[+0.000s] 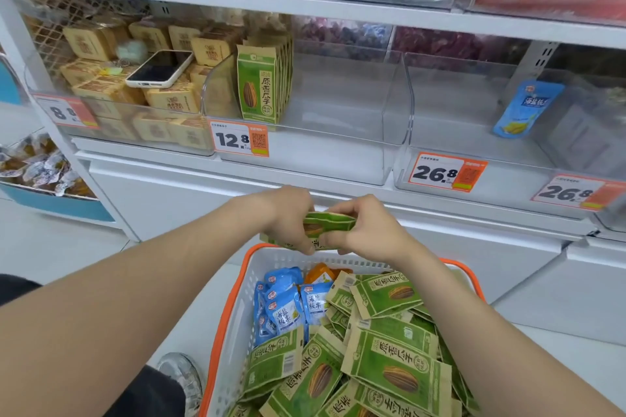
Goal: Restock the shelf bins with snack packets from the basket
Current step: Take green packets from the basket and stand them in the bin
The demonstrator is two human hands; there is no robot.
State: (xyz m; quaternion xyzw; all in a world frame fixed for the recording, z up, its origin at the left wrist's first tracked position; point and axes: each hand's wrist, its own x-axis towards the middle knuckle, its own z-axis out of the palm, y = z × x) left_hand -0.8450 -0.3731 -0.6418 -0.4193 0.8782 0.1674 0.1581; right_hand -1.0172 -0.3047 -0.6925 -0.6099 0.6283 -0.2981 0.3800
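Both my hands hold a small stack of green sunflower-seed packets [327,225] above the far rim of the basket. My left hand [288,218] grips the stack's left end, and my right hand [364,230] grips its right end. The white basket with an orange rim [237,311] stands on the floor below, filled with several green packets [393,362] and blue packets [288,305]. A clear shelf bin [338,118] behind the 12.8 price tag holds a row of upright green packets [262,85] at its left side.
A phone [159,68] lies on tan packets in the left bin. To the right is a clear bin [450,132] tagged 26.8. One blue packet [528,108] leans in the far-right bin. My shoe [181,376] is next to the basket.
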